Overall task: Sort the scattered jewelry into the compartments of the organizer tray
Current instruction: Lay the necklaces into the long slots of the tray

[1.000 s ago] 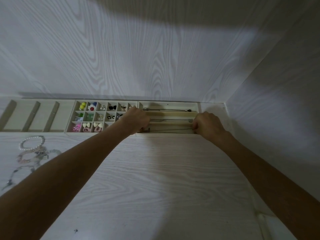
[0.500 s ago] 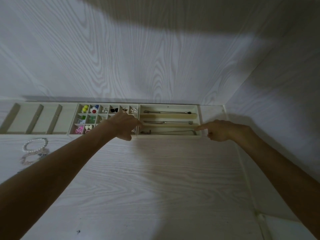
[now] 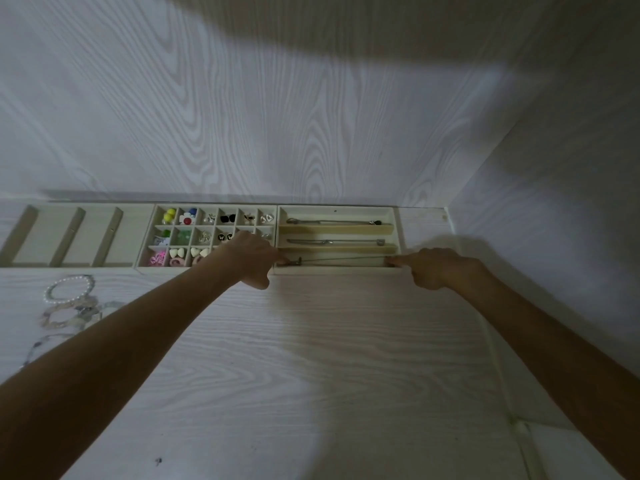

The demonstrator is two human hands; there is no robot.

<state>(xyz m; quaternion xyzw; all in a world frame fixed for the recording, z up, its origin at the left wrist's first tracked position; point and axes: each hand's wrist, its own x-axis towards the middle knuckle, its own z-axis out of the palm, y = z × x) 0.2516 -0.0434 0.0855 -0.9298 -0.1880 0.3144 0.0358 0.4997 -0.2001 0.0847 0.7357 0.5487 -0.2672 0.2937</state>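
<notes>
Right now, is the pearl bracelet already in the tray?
No, the pearl bracelet lies on the table, in front of the tray.

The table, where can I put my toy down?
The white wood-grain table is bare between the two forearms, in front of the cream organizer tray. Its left edge is crowded with a white pearl bracelet and other bracelets.

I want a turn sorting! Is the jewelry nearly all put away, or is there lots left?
Mostly done. The small squares of the organizer tray hold earrings, and two necklaces lie in the long slots. In hand: the left hand and right hand are laying a thin chain straight in the nearest slot. Left: the pearl bracelet and other bracelets on the table, with the left compartments empty.
</notes>
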